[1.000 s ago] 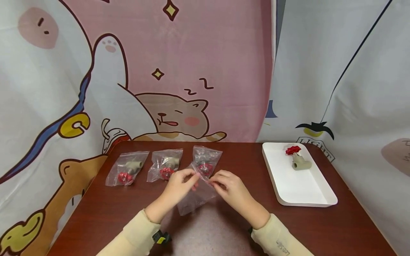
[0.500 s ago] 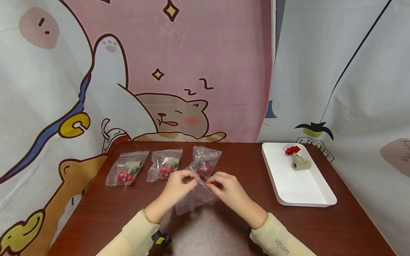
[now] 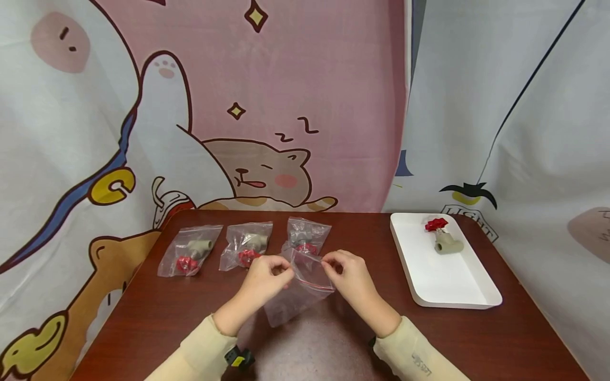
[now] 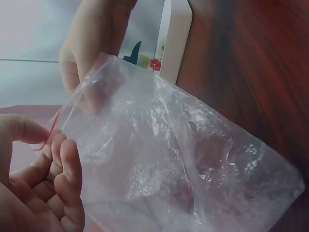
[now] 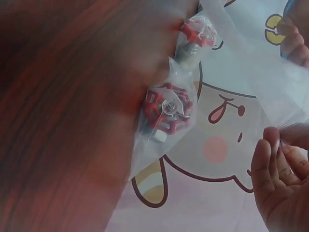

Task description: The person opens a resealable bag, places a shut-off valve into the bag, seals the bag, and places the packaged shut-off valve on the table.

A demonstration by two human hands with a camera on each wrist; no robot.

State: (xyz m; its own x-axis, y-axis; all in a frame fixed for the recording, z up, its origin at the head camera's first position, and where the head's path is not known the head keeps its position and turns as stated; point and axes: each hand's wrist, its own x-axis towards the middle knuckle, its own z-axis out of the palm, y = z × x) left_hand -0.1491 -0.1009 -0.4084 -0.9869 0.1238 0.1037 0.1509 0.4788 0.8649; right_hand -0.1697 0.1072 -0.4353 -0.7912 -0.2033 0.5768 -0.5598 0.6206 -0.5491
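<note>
A clear zip bag (image 3: 296, 302) with a red line along its mouth hangs between my two hands above the table. My left hand (image 3: 267, 278) pinches one side of the mouth between thumb and fingers. On the other side, my right hand (image 3: 350, 272) pinches the bag's edge with thumb and fingertips. The mouth is spread apart, and in the left wrist view the crinkled plastic (image 4: 140, 145) shows nothing inside. Just behind the bag lies a valve with a red handwheel (image 5: 169, 108), sealed in its own clear bag.
Two more bagged valves, one in the middle (image 3: 248, 248) and one at the far left (image 3: 193, 251), lie along the table's back. At the right, a white tray (image 3: 457, 288) holds an unbagged valve (image 3: 447, 242) with a red handwheel. A printed curtain (image 3: 352, 106) hangs behind.
My right hand has shifted slightly right and up, away from the left hand. The bag's mouth, earlier bunched between the fingers, is now pulled apart.
</note>
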